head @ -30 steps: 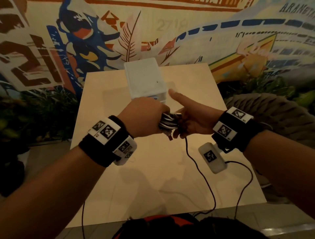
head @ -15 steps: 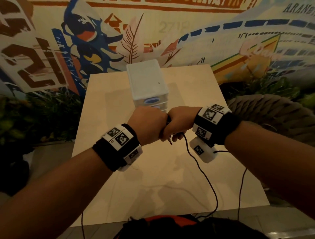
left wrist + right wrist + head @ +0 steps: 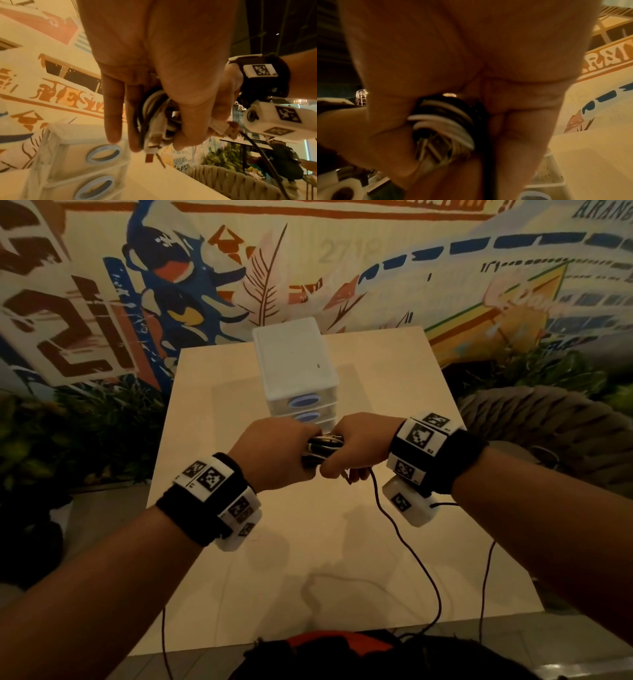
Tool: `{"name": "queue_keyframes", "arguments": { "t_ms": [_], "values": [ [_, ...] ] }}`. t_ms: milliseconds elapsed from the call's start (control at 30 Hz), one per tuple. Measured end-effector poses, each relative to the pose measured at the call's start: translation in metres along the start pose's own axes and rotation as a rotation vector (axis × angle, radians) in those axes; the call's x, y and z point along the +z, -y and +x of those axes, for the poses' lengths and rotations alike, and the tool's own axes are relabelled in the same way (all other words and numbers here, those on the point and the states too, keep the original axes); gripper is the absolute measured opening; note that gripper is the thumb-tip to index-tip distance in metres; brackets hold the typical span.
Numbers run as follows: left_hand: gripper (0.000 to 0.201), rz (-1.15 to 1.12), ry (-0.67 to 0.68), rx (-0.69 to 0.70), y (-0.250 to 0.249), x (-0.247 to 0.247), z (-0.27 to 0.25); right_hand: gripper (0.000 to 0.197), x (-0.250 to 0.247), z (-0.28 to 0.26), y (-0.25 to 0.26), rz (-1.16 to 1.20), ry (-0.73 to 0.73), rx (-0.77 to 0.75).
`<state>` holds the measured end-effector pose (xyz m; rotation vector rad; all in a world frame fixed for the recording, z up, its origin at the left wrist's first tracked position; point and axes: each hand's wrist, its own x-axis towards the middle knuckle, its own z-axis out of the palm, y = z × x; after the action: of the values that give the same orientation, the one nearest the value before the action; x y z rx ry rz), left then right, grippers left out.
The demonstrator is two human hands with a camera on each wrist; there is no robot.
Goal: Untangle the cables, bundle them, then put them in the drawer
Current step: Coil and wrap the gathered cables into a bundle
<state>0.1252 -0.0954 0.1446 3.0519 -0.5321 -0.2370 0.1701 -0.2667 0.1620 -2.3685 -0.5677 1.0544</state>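
Both hands meet above the table, just in front of the drawer unit. Left hand is curled round a bundle of cables, white and black loops coiled together. In the left wrist view the thumb side is clamped on the coils while 2 fingers stick out straight, pointing down at the drawers. A white plug end and a reddish connector tip poke out of the grip. Right hand is fisted tight against the left, knuckles touching it, fingers wrapped over the same bundle; the right wrist view shows the white and black loops pinched between both hands, blurry. A thin black cord hangs from under the right hand, runs down across the table and off the near edge.

The drawer unit is white, upright at the far middle of the table, 2 blue oval handles facing the person, drawers closed. Bundle is held in the air, not touching the table. Painted wall behind; woven seat to the right.
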Motion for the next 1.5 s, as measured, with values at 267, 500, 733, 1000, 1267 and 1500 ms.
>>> {"name": "queue_keyframes", "arguments": {
  "t_ms": [267,500,733,1000,1267,1500],
  "values": [
    [0.088,-0.485,-0.064,-0.062,0.02,-0.002,-0.011,0.014,-0.007,-0.005,-0.01,0.186,-0.021,-0.092],
    [0.07,-1.173,0.114,0.009,0.018,0.011,-0.016,0.016,-0.013,-0.012,-0.017,0.829,0.111,-0.291],
    [0.042,-1.59,-0.029,0.276,-0.01,-0.016,-0.007,0.048,0.004,-0.006,-0.006,1.0,0.345,-0.421],
    [0.039,-1.77,-0.038,0.248,-0.011,-0.023,-0.003,0.033,0.001,-0.006,-0.003,1.04,0.324,-0.364],
    [0.043,-1.588,-0.193,0.093,-0.005,-0.016,0.001,0.02,0.012,0.001,-0.009,0.837,0.313,-0.369],
    [0.02,-1.51,-0.183,0.162,0.007,-0.021,0.0,0.021,0.003,0.001,-0.028,0.737,0.249,-0.32]
  ]
}}
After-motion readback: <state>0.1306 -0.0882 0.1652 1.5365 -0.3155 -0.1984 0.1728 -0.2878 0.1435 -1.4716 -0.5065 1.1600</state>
